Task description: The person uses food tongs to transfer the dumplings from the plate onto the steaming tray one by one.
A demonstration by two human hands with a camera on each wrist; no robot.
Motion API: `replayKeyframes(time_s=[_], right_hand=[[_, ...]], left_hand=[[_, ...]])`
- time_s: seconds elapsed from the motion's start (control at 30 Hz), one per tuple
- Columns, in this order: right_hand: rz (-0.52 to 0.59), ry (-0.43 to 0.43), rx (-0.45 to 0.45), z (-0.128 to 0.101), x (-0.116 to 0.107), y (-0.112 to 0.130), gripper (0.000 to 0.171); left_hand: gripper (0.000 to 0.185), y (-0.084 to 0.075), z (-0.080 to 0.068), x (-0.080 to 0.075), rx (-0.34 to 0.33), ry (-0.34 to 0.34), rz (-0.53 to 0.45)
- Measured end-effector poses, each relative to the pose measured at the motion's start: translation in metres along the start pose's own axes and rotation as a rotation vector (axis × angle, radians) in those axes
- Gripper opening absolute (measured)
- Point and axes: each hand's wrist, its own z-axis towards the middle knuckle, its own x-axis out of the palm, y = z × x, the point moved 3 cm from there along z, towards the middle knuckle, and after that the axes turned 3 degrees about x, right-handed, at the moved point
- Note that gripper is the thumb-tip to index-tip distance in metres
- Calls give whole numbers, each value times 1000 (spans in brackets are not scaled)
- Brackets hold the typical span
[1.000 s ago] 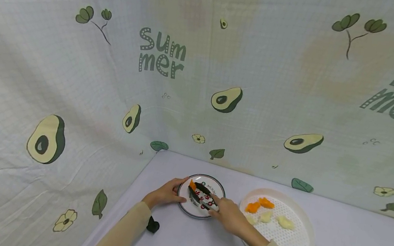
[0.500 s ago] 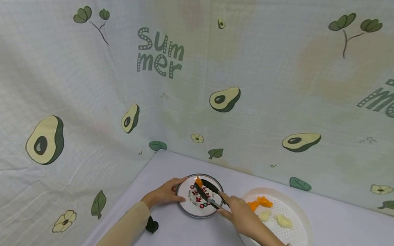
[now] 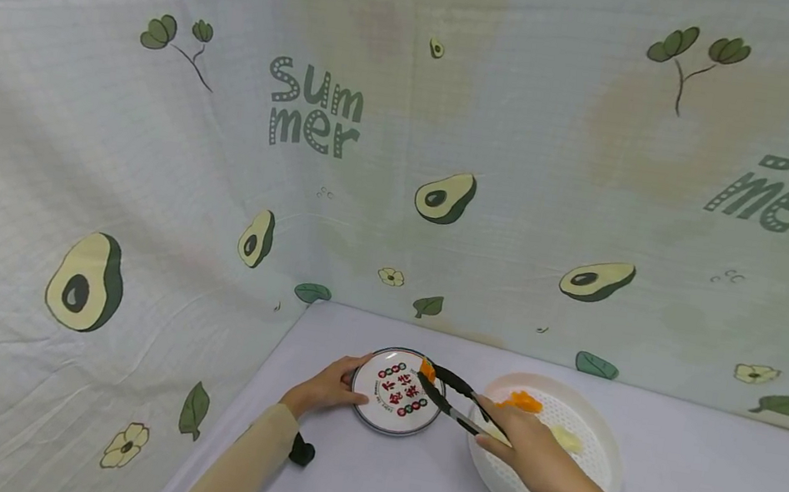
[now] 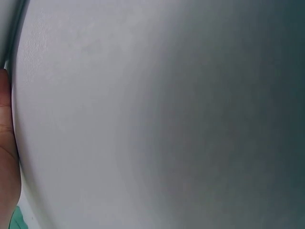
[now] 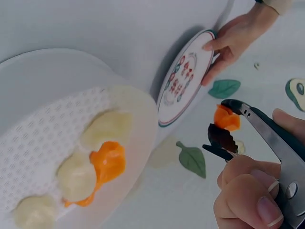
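Observation:
My left hand (image 3: 327,388) pinches the left rim of a small round plate (image 3: 379,412), white with red and green print and a dark edge. In the right wrist view, its thumb lies at the plate's rim with fingers behind. My right hand (image 3: 536,451) grips black-and-metal tongs (image 3: 455,416), whose dark tips close around an orange dumpling (image 5: 226,118). In the head view, the dumpling overlaps the plate's upper right edge. Below the right hand stands a round white basket (image 3: 611,470) with a perforated base, holding orange dumplings (image 5: 108,162) and pale dumplings (image 5: 76,177).
A white cloth covers the table (image 3: 347,475). Behind and to the left hangs a pale curtain (image 3: 368,217) printed with avocados, leaves and lettering. The basket stands just right of the plate. A blurred pale surface (image 4: 95,114) fills most of the left wrist view.
The right hand has moved rightward with the tongs, carrying the orange dumpling from the plate's left part to its upper right edge. The left hand keeps its hold on the plate.

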Motion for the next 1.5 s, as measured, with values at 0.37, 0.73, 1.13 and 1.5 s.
replayKeyframes(time_s=[0.37, 0.73, 1.13, 1.5], right_hand=[[-23, -20, 0, -42, -22, -23, 62], [-71, 9, 93, -77, -30, -52, 65], [-39, 146, 239, -99, -27, -86, 66], [-40, 205, 247, -105, -26, -105, 62]], left_hand=[[88, 3, -1, 0, -27, -2, 15], [88, 6, 0, 2, -43, -3, 0], [88, 1, -2, 1, -23, 1, -38], [89, 2, 0, 1, -23, -13, -28]])
